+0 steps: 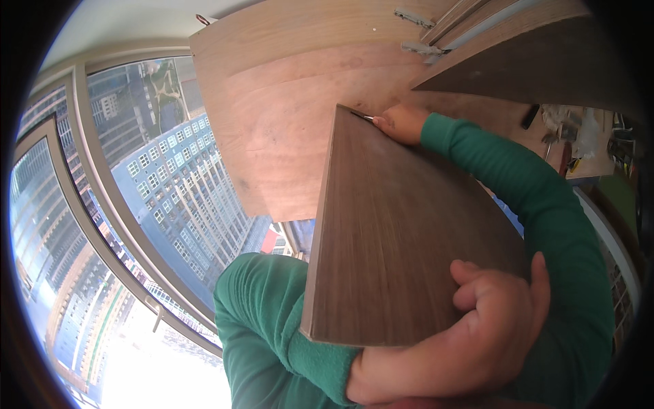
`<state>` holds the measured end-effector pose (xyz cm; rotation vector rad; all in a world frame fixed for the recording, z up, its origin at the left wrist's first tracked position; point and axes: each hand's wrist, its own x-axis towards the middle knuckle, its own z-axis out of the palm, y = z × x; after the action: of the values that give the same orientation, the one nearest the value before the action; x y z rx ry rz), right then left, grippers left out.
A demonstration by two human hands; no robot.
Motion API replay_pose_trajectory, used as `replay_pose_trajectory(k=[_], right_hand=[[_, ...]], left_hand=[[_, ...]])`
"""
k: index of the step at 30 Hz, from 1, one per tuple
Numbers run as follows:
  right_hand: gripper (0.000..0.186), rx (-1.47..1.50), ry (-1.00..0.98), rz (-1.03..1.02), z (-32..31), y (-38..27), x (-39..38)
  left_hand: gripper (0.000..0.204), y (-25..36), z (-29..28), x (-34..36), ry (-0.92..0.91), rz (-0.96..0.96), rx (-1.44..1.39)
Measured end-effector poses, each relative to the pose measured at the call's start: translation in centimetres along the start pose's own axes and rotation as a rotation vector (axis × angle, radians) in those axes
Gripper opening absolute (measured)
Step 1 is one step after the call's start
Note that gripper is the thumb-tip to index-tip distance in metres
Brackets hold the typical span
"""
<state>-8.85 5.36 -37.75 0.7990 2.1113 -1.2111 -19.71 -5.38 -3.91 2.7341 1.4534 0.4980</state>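
Beside a tall window frame (92, 140) with high buildings outside, a broad pale plywood table (266, 136) takes up the upper middle of the view. Over its near side reaches the long dark wood-grain panel (395, 232), its broad face up and its far corner seen against the table; what carries its near end is hidden. A second dark panel (524, 65) stands at the upper right, well apart from the far corner of the first.

The step in hand appears to be fine work along the first panel's far edge, judging by where the tool meets it. The next move seems to call for a steady panel and a small, controlled stroke, with the tip kept to the edge and off the finished face.

Both arms wear green sleeves. The right arm sweeps up from the lower right in a wide bend, and the right hand (403, 124) is at the far end beside the edge, fingers closed narrowly around a tool. The left arm bends at the lower left; its forearm runs along the panel's near end, and the left hand (477, 327) turns up over the near right part, fingers partly curled, one digit raised. Whether it grips the panel or only rests there, one cannot tell. Smallest is the slim tool (368, 118) itself, light-shafted and dark-tipped, its exact kind unclear.
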Motion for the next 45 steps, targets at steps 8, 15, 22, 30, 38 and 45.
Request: replay_pose_trajectory(k=[8, 15, 22, 30, 38, 45], right_hand=[[0.054, -0.022, 0.004, 0.042, 2.0, 3.6, -1.7], [0.053, -0.030, -0.050, 0.108, 2.1, 6.2, -5.9], [0.054, -0.014, -0.057, 0.183, 2.0, 9.3, -11.4], [0.045, 0.284, 0.059, 0.093, -2.4, 4.4, -10.6], [0.034, 0.036, 0.421, -0.190, 0.6, 5.4, -0.5], [0.054, -0.108, 0.507, -0.118, 2.8, 4.9, -0.2]], left_hand=[[0.032, -0.2, 0.5, 0.1, 0.016, 0.018, 0.085], [0.029, 0.0, 1.1, 0.2, 0.100, -0.012, 0.127], [0.033, 0.0, 0.0, 0.3, 0.053, -0.019, 0.038], [0.036, 1.4, 0.2, 0.2, 0.018, -0.021, -0.027], [0.038, 0.4, -0.9, -0.1, -0.086, -0.019, -0.055], [0.040, -2.9, -3.3, 0.7, -0.178, 0.132, -0.023]])
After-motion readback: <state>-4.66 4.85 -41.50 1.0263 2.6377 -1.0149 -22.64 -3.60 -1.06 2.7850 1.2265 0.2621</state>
